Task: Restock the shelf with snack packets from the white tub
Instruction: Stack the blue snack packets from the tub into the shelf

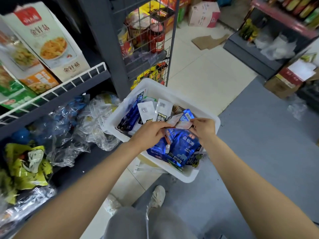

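Head view. Centre of frame: white tub [172, 91] on the floor, filled with blue snack packets [183, 145] and white-backed packets [146, 110]; its near rim is partly hidden by both forearms. Left hand [148, 133] and right hand [204, 129] meet over the tub, fingers curled, pinching a pale packet [179, 122] between them; its print is too blurred to read. Left of frame: dark shelf [57, 99] with a white wire rail, clear wrappers and yellow-green bags [25, 168] below, cut off at the edge. Open tiled floor [203, 69] lies beyond the tub, upper right.
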`<move>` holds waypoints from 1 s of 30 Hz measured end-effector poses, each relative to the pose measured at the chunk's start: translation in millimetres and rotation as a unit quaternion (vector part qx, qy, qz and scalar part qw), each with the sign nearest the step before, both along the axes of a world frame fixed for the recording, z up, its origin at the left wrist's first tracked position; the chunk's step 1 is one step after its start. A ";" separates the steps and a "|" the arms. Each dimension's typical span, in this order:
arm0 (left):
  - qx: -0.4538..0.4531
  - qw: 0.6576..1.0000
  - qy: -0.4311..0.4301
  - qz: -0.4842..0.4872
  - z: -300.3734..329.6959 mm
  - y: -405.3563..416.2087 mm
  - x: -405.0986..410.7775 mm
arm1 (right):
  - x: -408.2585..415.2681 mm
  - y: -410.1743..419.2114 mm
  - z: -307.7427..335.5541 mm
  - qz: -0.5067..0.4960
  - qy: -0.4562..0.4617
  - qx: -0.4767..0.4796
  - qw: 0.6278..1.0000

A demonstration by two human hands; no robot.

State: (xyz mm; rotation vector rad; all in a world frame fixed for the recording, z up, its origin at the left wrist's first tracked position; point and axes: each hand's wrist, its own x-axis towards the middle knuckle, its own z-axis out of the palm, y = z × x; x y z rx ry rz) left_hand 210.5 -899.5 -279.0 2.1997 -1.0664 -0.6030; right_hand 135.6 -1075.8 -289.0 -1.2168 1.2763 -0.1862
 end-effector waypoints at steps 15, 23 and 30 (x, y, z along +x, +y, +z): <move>-0.102 0.973 -0.068 0.194 68.1 37.4 32.7 | 11.1 34.6 67.8 0.330 -0.035 -0.270 0.904; -0.065 0.961 -0.071 0.260 136.3 156.1 54.3 | 67.3 123.9 109.2 0.507 -0.104 -0.343 0.784; -0.038 0.948 -0.081 0.305 182.2 289.2 60.8 | 124.4 250.9 151.2 0.615 -0.163 -0.386 0.668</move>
